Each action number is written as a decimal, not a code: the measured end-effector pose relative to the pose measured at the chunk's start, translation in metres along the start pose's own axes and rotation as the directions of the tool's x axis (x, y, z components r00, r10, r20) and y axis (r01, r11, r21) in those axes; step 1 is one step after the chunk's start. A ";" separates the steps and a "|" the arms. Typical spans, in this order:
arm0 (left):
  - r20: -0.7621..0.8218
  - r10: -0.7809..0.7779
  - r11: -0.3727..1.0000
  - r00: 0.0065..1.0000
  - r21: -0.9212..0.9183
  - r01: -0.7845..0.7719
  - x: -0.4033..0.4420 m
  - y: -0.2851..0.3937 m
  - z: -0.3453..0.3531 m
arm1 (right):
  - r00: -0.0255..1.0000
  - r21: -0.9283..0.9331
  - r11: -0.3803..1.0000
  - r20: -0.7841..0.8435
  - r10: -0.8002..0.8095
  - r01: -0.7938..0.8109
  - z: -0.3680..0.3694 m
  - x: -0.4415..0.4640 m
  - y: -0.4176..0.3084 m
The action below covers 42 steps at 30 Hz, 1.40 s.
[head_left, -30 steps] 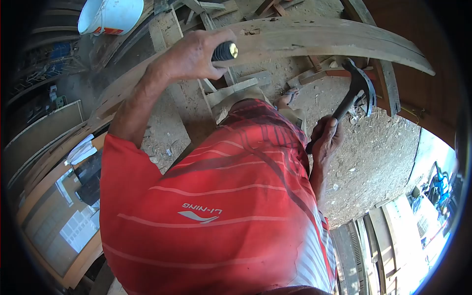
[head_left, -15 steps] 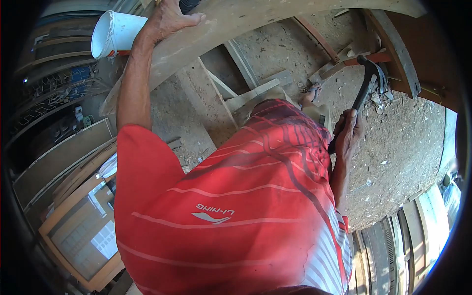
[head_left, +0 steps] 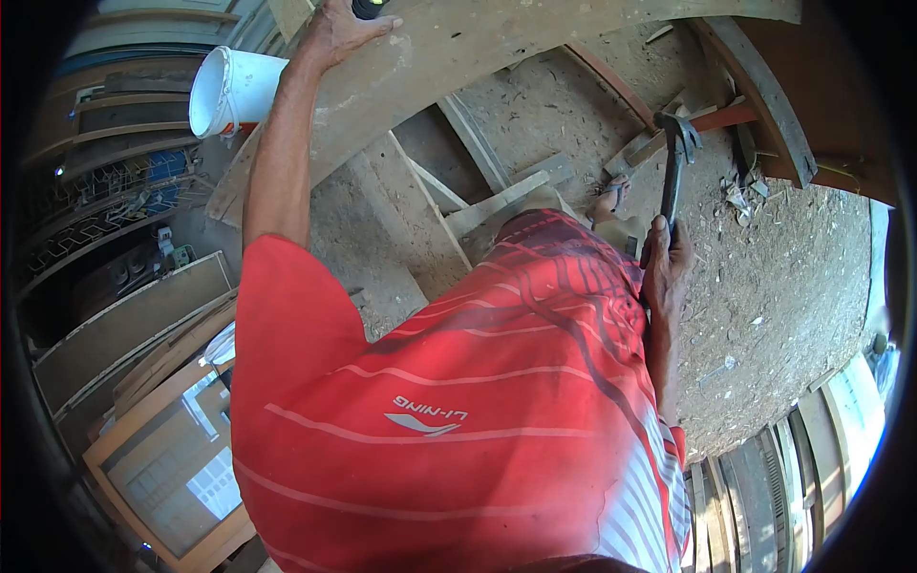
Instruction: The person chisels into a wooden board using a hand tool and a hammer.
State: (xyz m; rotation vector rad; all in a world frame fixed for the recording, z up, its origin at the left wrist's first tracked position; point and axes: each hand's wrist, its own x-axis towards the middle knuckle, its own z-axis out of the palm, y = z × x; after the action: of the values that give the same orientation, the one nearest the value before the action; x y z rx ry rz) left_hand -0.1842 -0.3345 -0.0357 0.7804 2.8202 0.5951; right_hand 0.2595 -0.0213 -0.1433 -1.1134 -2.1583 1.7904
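At the top edge, my left hand (head_left: 342, 31) is closed round a black-handled tool (head_left: 369, 8) with a yellow end, mostly cut off by the frame. The hand is over a long, broad wooden plank (head_left: 478, 53) that slants across the top. On the right, my right hand (head_left: 667, 258) grips a claw hammer (head_left: 674, 167) by its handle, its metal head up and away from my body. The hammer is apart from the plank, above the littered dirt floor.
A white bucket (head_left: 234, 91) stands at the upper left, near my left forearm. Wooden offcuts (head_left: 497, 202) lie below the plank. Right of the hammer is a curved wooden piece (head_left: 764, 100). A framed glass panel (head_left: 172, 468) is at lower left, stacked boards (head_left: 764, 477) at lower right.
My left hand and its tool have moved up to the top edge, and the plank appears higher in view. The hammer has turned more upright in my right hand.
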 end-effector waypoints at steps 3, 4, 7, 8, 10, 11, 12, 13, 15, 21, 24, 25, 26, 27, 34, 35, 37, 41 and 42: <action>-0.042 0.014 0.999 0.999 0.029 -0.012 0.004 -0.007 0.005 | 1.000 -0.045 0.999 0.021 -0.010 0.011 0.002 0.002 0.010; -0.064 0.015 0.999 0.998 0.043 -0.012 0.005 -0.009 0.007 | 1.000 -0.081 0.997 0.026 -0.010 0.012 0.002 0.003 0.013; -0.098 0.002 0.999 0.995 0.039 0.002 0.009 -0.017 0.013 | 0.999 -0.100 0.995 0.039 -0.003 0.007 0.005 0.003 0.015; -0.091 0.000 0.999 0.996 0.035 0.004 0.010 -0.019 0.014 | 0.999 -0.092 0.996 0.044 -0.001 0.005 0.006 0.003 0.014; -0.082 -0.001 1.000 0.997 0.024 0.003 0.015 -0.023 0.015 | 0.998 -0.120 0.993 0.066 -0.002 0.010 0.008 0.002 0.008; -0.095 0.006 0.999 0.995 0.034 -0.003 0.017 -0.026 0.017 | 0.997 -0.134 0.991 0.075 -0.003 0.013 0.008 0.001 0.006; -0.108 0.014 0.999 0.994 0.045 -0.009 0.019 -0.030 0.018 | 0.997 -0.161 0.987 0.083 -0.001 0.014 0.008 0.000 0.005; -0.120 0.023 0.998 0.993 0.056 -0.017 0.022 -0.034 0.020 | 0.996 -0.188 0.982 0.089 0.002 0.015 0.008 0.000 0.006; -0.102 0.007 0.998 0.995 0.056 -0.001 0.027 -0.039 0.022 | 0.995 -0.233 0.972 0.096 -0.005 0.027 0.008 -0.001 0.005; -0.079 0.000 1.000 0.997 0.013 0.001 0.033 -0.047 0.026 | 0.990 -0.310 0.944 0.125 -0.072 0.108 0.011 -0.008 -0.007; -0.096 0.008 1.000 0.995 0.026 -0.005 0.032 -0.042 0.025 | 0.989 -0.302 0.945 0.118 -0.094 0.126 0.013 -0.009 -0.002; -0.104 0.013 0.999 0.994 0.038 -0.009 0.030 -0.040 0.024 | 0.988 -0.303 0.944 0.114 -0.101 0.131 0.014 -0.009 -0.001; -0.102 0.015 1.000 0.995 0.029 -0.012 0.028 -0.039 0.023 | 0.988 -0.304 0.943 0.113 -0.107 0.137 0.015 -0.009 0.000; -0.098 0.015 1.000 0.995 0.020 -0.013 0.026 -0.038 0.022 | 0.987 -0.305 0.942 0.113 -0.111 0.141 0.015 -0.010 0.000; -0.120 -0.100 0.992 0.988 0.063 0.108 0.000 0.028 0.004 | 0.985 -0.316 0.941 0.156 -0.073 0.120 0.016 -0.008 0.002; -0.140 -0.104 0.993 0.985 0.044 0.112 -0.002 0.030 0.005 | 0.984 -0.328 0.938 0.166 -0.058 0.111 0.016 -0.007 0.001; -0.172 -0.104 0.994 0.980 0.007 0.106 0.000 0.033 0.010 | 0.983 -0.349 0.931 0.177 -0.045 0.106 0.016 -0.007 0.004; -0.130 0.088 0.996 0.988 0.043 -0.083 0.030 -0.043 0.028 | 0.984 -0.341 0.933 0.170 -0.059 0.115 0.013 -0.008 0.011; -0.121 0.059 0.998 0.991 0.043 -0.054 0.031 -0.043 0.028 | 0.983 -0.312 0.942 0.167 -0.077 0.126 0.014 -0.007 0.014</action>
State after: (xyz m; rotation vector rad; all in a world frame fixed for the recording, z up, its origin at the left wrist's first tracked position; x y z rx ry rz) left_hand -0.2238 -0.3430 -0.0804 0.8626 2.9374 0.6178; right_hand 0.2638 -0.0361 -0.1577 -0.9240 -2.6195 1.5634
